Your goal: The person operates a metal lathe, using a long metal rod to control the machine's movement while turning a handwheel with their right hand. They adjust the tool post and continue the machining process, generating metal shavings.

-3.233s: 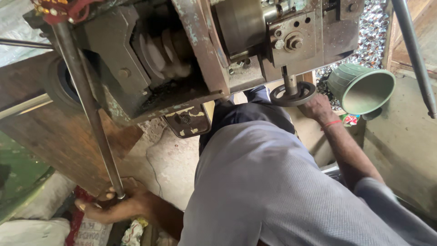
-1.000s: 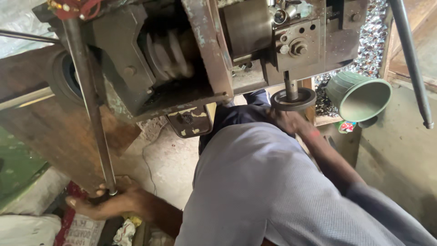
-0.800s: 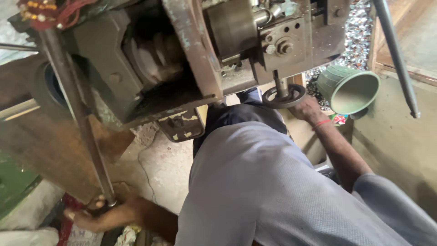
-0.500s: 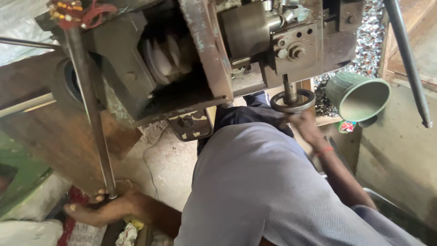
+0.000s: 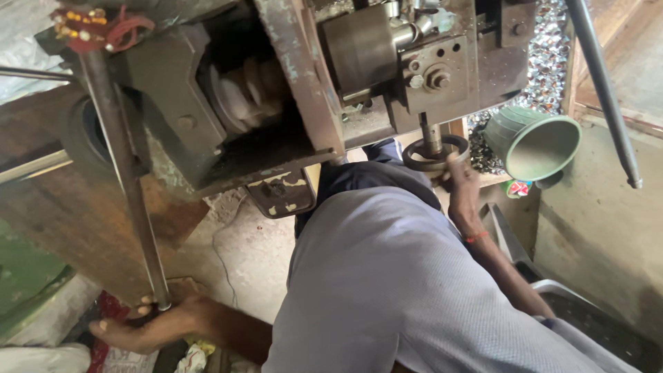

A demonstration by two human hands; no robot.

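Bare concrete floor (image 5: 235, 249) lies beneath a heavy rusted metal machine (image 5: 276, 103); a wooden panel (image 5: 62, 221) stands at left. At far right, a green plastic cup (image 5: 535, 141), tilted with its mouth open, appears empty.

Right hand (image 5: 461, 181): fingers curled around the small handwheel (image 5: 435, 153) under the machine head.

Left hand (image 5: 148, 324): fingers spread flat at the foot of the long steel rod (image 5: 121, 173), near left.

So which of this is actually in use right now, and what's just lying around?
In use:
- right hand on the handwheel
- left hand at the foot of the long rod
- the machine they belong to

Lying about:
- green bucket, tipped on its side
- metal scraps behind it
- white sacks by the left hand
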